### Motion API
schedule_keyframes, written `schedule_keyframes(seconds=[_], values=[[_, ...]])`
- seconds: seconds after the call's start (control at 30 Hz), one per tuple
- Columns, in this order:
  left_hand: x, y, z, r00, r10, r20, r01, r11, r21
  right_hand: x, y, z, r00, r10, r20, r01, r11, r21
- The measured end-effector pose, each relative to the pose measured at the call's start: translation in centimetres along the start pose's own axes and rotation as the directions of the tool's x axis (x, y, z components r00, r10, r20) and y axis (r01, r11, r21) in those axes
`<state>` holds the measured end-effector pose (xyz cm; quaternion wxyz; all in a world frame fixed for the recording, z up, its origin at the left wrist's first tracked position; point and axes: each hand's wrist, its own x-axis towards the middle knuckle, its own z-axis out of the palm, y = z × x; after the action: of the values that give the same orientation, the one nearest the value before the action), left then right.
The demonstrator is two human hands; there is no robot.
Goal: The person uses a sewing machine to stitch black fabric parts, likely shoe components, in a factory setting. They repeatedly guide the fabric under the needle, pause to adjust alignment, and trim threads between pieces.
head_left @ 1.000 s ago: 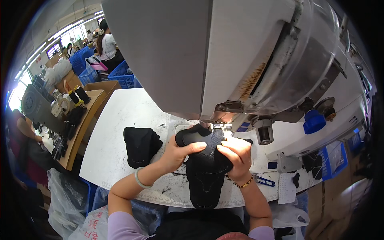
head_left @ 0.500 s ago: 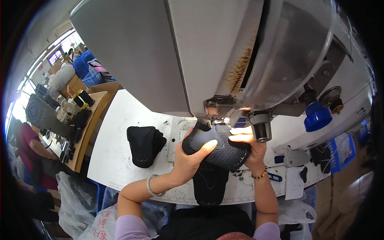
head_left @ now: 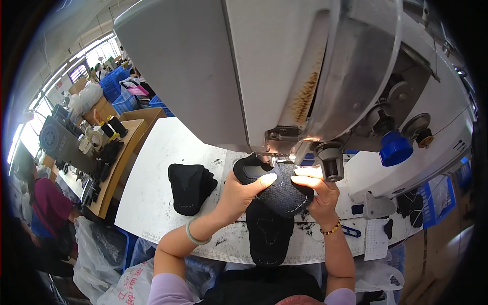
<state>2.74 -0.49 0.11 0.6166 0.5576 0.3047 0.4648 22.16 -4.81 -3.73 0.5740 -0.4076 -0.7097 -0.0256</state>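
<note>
Both grips pinching black shoe upper (head_left: 277,190) between left hand (head_left: 241,190), right hand (head_left: 320,195).

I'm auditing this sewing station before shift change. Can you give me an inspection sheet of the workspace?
Surface: white worktable, scuffed with dark marks near its front edge.
Job's things: dark mesh shoe upper held under the grey sewing machine head.
Clutter: stack of black fabric pieces; another black piece; blue-handled tool.
Grippers: left hand and right hand both grip the upper.
Cables: nothing seen.
Surroundings: blue crates; a person at left.
</note>
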Motion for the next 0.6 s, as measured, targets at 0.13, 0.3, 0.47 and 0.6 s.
schedule_keyframes(seconds=[0.13,0.3,0.47,0.6], values=[[1.0,-0.2,-1.0,0.999,0.009,0.053,-0.008,0.999,-0.032,-0.4,-0.2,0.2,0.998,-0.051,0.024,0.054,0.987,-0.149],[1.8,-0.4,-1.7,0.992,-0.108,0.065,0.116,0.984,-0.134,-0.1,-1.6,0.7,0.976,-0.217,0.029,0.214,0.916,-0.339],[1.9,-0.4,-1.6,0.996,-0.071,0.054,0.077,0.989,-0.129,-0.2,-1.4,0.8,0.982,-0.187,0.017,0.180,0.913,-0.366],[2.0,-0.8,-1.9,0.994,-0.102,0.046,0.108,0.982,-0.156,-0.1,-1.2,0.9,0.979,-0.204,0.004,0.193,0.920,-0.340]])
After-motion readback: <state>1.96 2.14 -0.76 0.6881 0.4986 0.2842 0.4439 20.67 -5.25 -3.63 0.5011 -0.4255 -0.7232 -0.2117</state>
